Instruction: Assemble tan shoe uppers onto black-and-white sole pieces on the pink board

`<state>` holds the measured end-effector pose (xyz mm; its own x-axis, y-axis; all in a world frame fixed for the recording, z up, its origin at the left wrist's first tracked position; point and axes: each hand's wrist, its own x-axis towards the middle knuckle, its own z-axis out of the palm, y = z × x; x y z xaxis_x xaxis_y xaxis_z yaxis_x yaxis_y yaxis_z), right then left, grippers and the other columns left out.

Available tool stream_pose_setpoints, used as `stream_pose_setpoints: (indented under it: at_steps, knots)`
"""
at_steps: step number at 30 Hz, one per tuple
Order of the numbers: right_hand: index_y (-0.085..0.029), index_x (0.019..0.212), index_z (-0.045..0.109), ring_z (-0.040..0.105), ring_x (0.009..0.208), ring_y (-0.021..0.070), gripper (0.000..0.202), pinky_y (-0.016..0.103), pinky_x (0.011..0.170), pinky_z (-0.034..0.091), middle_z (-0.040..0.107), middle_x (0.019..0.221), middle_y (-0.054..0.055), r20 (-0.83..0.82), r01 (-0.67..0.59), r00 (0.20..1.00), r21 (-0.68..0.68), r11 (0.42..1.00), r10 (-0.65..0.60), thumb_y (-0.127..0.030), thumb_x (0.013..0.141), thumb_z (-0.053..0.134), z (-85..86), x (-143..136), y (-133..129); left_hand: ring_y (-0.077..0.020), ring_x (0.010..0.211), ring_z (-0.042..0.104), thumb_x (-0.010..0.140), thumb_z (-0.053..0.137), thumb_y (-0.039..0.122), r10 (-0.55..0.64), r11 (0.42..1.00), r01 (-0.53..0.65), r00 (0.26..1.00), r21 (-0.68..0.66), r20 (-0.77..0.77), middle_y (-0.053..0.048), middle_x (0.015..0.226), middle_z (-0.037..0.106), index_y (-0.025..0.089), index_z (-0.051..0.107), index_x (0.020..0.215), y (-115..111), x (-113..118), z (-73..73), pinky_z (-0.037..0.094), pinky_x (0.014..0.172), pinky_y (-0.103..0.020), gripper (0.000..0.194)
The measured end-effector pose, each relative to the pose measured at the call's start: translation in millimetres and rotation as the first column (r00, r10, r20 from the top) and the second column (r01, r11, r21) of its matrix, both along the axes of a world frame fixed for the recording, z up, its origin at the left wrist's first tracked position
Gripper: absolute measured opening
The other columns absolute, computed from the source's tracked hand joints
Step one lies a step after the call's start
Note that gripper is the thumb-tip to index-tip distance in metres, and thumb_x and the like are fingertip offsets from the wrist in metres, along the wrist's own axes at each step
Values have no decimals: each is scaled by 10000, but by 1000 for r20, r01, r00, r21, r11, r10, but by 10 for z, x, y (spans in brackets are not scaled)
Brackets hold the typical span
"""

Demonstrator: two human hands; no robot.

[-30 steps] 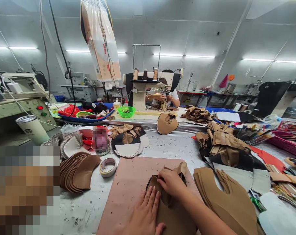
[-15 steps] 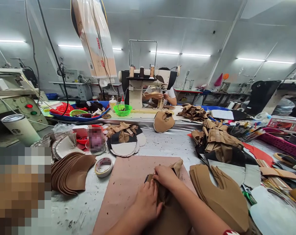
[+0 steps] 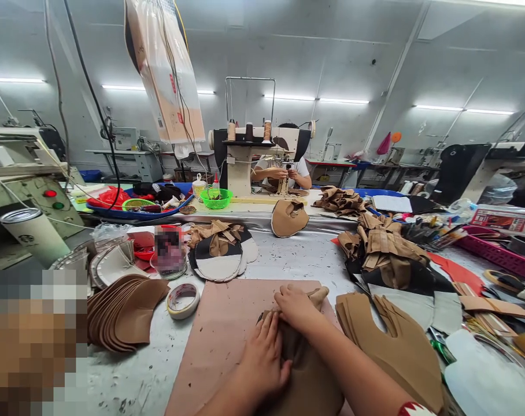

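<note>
A brown fabric piece (image 3: 312, 375), folded and creased, lies on the pinkish board (image 3: 221, 323) in front of me. My left hand (image 3: 266, 352) rests on its left side, fingers stretched out flat and thumb apart. Higher up, my right hand (image 3: 298, 311) curls its fingers over the upper part of the same piece, near the left fingertips. The fabric under both palms is hidden. A bunched end of the piece sticks out beyond my right wrist.
Stacked brown cut pieces lie right (image 3: 384, 346) and left (image 3: 128, 312), with a tape roll (image 3: 183, 300) beside the left stack. Scissors (image 3: 440, 346) lie at the right. Beyond stand a green basket (image 3: 216, 199) and a sewing machine (image 3: 240, 167), where another person works.
My right hand's fingers have flattened and shifted slightly on the fabric. The left hand stays almost in place, its fingers a little straighter. The view has tilted slightly.
</note>
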<state>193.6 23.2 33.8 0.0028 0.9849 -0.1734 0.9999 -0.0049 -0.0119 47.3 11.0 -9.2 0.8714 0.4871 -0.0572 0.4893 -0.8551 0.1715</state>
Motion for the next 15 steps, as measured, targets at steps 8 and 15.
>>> stream_pose_setpoints:
  at_steps: [8, 15]
  knots:
    - [-235, 886, 693, 571, 1003, 252, 211, 450, 972, 282, 697, 957, 78, 47, 27, 999, -168, 985, -20, -161, 755, 544, 156, 454, 62, -377, 1333, 182, 848, 361, 466, -28, 998, 26, 999, -64, -30, -154, 1473, 174, 57, 258, 1399, 73, 19, -45, 225, 1058, -504, 695]
    - [-196, 887, 708, 606, 966, 280, 236, 446, 870, 384, 696, 975, 139, 52, 120, 992, -187, 975, -113, -118, 689, 607, 111, 355, 231, -322, 1295, 309, 820, 401, 402, -76, 997, 76, 997, -11, -7, -178, 1386, 397, 43, 446, 1295, 159, 104, 57, 253, 1046, -458, 597]
